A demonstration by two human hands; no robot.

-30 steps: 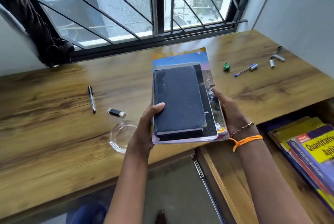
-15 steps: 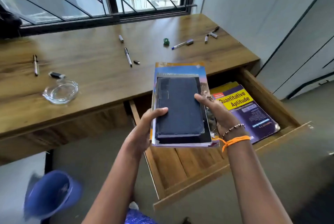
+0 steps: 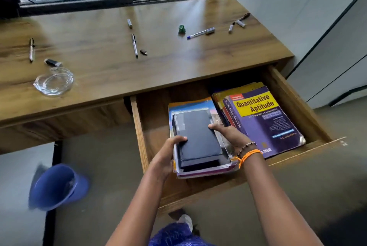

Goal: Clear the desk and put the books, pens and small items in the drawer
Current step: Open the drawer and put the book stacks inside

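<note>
Over the open drawer (image 3: 294, 106), which is standing pulled out from the right end of the wooden desk (image 3: 111, 67), a person is holding a stack of books (image 3: 198, 138) with both hands, probably so that the loose pile is not sliding apart. Inside the drawer, on its right half, a purple and yellow textbook (image 3: 262, 118) is lying flat on other books, leaving the left half free, which is likely why the stack is hovering there, just beside the textbook. Whether the stack is touching the drawer floor cannot be told. The left hand (image 3: 168, 152) is gripping the stack's near left edge, thumb lying on the dark top cover and fingers hidden beneath, while the right hand (image 3: 228, 136) is clasping the right edge, thumb pressing on top, an orange thread at the wrist. Behind the drawer, on the desktop, a glass dish (image 3: 53, 81) is sitting far to the left, with a small black drive (image 3: 52, 62) beside it, and several pens (image 3: 134, 45) and a small green object (image 3: 181, 29) are lying scattered, not yet gathered.
</note>
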